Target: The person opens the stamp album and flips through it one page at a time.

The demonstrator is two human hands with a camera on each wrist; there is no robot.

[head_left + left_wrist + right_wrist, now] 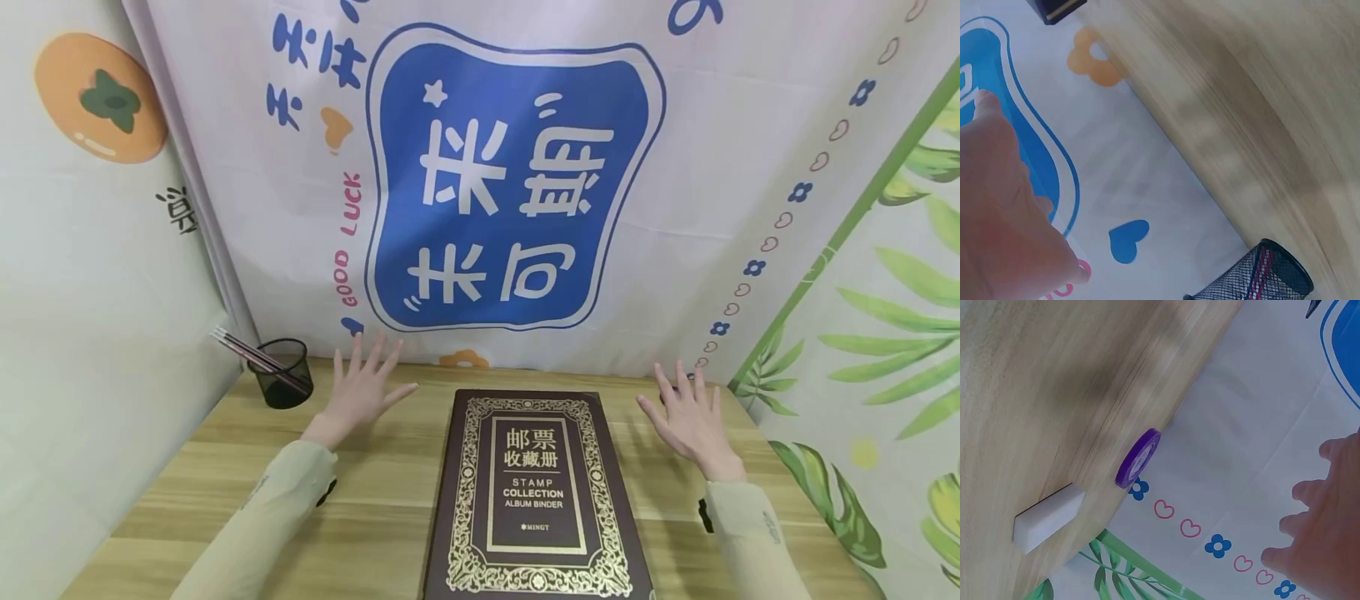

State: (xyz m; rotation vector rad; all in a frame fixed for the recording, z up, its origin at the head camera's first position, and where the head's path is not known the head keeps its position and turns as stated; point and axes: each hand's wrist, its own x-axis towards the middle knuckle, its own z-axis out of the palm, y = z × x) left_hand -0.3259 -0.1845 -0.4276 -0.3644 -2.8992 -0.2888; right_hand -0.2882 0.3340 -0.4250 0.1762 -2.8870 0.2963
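Observation:
A dark brown stamp album (534,515) with a gold ornamental border lies closed on the table, its cover facing up. To its left, my left hand (357,398) is held out with fingers spread and nothing in it. My right hand (693,427), also bare and spread, hovers to the album's right. Both palms face down, apart from the album. One corner of the album (1054,9) shows in the left wrist view. A purple ring-shaped roll (1138,459) and a white block (1050,519) appear on the table in the right wrist view; the right hand mostly hides them from the head camera.
A black mesh pen cup (283,379) holding several thin pens (251,350) stands at the back left, beside my left hand. Printed cloth (517,350) hangs along the table's back edge. More cloth walls (862,400) close off both sides of the wooden table (375,517).

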